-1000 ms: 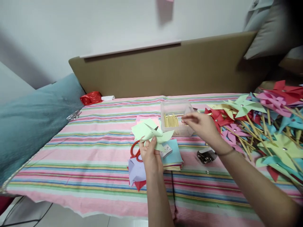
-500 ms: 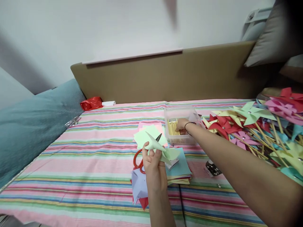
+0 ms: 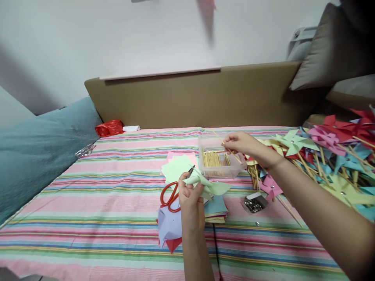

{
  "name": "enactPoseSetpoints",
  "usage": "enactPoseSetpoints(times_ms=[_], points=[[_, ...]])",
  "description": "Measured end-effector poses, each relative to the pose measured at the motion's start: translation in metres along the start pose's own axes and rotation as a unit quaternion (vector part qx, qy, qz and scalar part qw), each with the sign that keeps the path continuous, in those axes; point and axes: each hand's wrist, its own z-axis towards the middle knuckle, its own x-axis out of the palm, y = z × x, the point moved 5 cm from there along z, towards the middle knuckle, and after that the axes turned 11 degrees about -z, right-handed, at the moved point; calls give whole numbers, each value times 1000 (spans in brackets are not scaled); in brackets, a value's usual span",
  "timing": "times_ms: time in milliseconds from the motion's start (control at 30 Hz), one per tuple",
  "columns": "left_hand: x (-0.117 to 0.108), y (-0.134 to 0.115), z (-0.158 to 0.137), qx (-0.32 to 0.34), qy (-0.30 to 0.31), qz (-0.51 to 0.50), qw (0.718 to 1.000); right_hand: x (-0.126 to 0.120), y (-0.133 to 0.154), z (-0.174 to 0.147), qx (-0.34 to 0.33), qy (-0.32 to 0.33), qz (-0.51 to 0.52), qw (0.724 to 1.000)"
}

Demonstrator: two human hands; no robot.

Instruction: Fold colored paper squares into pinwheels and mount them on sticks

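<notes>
My left hand (image 3: 191, 195) pinches a pale green paper pinwheel (image 3: 215, 187) whose corners are folded inward. Above a clear plastic box (image 3: 234, 171), my right hand (image 3: 238, 143) grips a thin wooden stick (image 3: 217, 136), held at a slant. Inside the box lie several more sticks (image 3: 212, 159). Red-handled scissors (image 3: 170, 198) rest just left of my left hand, their blades partly hidden by it. Behind that hand are pale green paper squares (image 3: 176, 168). A stack of coloured paper (image 3: 216, 210) sits under the pinwheel.
Finished pinwheels (image 3: 294, 142) on sticks are heaped at the right. A small open box of metal fasteners (image 3: 254, 203) lies nearer me, one loose fastener (image 3: 257, 224) beside it. Purple folded paper (image 3: 170, 224) lies below the scissors. A red plastic bag (image 3: 109, 128) is at the far left.
My right hand has come up out of the plastic box with a wooden stick. My left hand still holds the green pinwheel. The view has shifted slightly to the right.
</notes>
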Motion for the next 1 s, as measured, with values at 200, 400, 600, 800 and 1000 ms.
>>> enactPoseSetpoints(times_ms=[200, 400, 600, 800, 1000], points=[[20, 27, -9, -59, 71, 6, 996, 38, -31, -121, -86, -41, 263, 960], [32, 58, -16, -89, 98, -24, 991, 73, -63, -146, -52, -79, 374, 923], [42, 87, -19, -108, 109, -44, 987, 79, -83, -150, -33, -95, 439, 893], [50, 100, -24, -88, 91, -16, 992, 72, -86, -158, -48, -71, 428, 900], [51, 102, -25, -60, 82, 42, 994, 67, -93, -163, -65, -88, 427, 898]])
